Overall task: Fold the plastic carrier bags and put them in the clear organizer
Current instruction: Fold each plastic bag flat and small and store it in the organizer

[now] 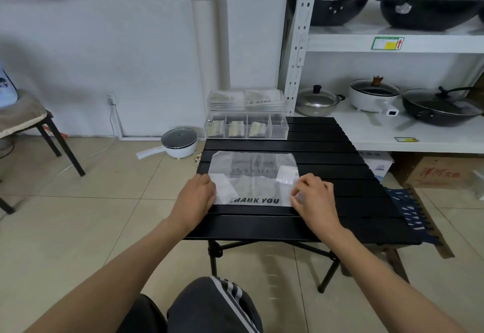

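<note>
Dark trousers with white side stripes [209, 304] fill the bottom of the view, where the person sits facing a black slatted surface [340, 196]. Both forearms reach forward so the hands meet a translucent carrier bag [251, 172] spread flat near the surface's close edge, its "THANK YOU" print facing up and toward the sitter. On the bag's left edge, the left hand [195, 195] has its fingers curled and pinching the plastic, while the right hand [313, 196] does the same on the right edge, fingers [296, 199] bent around a bit of film. Holding both sides at once looks meant to keep the slippery sheet taut and square, so the fold comes out even; the handles are already turned in over the body, which suggests a fold is under way. At the far end of the surface stands the clear organizer [246, 128], with folded bags in three of its compartments and the rightmost seemingly free, presumably the destination. Behind it a second clear box [246, 100] holds flat bags, probably the supply.
</note>
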Demonstrator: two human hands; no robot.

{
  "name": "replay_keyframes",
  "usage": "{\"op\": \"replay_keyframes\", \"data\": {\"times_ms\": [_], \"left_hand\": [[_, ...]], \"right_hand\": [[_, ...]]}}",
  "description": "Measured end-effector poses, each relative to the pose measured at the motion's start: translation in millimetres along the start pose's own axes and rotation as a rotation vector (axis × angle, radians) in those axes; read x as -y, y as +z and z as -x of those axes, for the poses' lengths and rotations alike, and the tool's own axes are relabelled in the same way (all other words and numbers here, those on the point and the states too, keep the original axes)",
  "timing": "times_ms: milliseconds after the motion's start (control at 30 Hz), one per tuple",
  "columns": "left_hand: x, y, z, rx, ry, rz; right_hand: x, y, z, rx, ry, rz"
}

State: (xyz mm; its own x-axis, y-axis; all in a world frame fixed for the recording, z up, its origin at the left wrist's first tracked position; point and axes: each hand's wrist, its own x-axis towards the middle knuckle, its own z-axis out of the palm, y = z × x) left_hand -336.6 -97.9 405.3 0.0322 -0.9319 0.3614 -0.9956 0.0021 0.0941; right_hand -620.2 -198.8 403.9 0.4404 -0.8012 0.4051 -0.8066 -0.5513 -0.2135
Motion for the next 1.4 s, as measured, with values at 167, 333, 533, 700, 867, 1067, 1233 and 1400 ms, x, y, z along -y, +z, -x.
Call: {"op": "replay_keyframes", "data": {"times_ms": [167,333,533,700,867,1067,1233,1400], "left_hand": [[5,1,-12,0.146,-0.176,0.18],[1,7,-26,0.263,-0.196,0.177],[-10,11,-41,0.403,-0.18,0.044],[-7,11,-48,0.469,-0.148,-0.015],[-7,5,-53,0.535,-0.144,0.001],[-5,1,-63,0.617,-0.141,-0.045],[-4,3,-58,0.561,-0.143,0.028],[1,5,-40,0.315,-0.15,0.221]], "right_hand": [[-1,1,-15,0.135,0.076,-0.14],[-2,6,-29,0.216,0.133,-0.201],[4,12,-48,0.413,0.094,0.0],[0,15,-60,0.499,0.133,0.059],[3,6,-71,0.583,0.176,0.066],[6,4,-69,0.586,0.161,0.079],[9,4,-61,0.435,0.243,-0.012],[23,4,-37,0.104,0.099,-0.124]]}}
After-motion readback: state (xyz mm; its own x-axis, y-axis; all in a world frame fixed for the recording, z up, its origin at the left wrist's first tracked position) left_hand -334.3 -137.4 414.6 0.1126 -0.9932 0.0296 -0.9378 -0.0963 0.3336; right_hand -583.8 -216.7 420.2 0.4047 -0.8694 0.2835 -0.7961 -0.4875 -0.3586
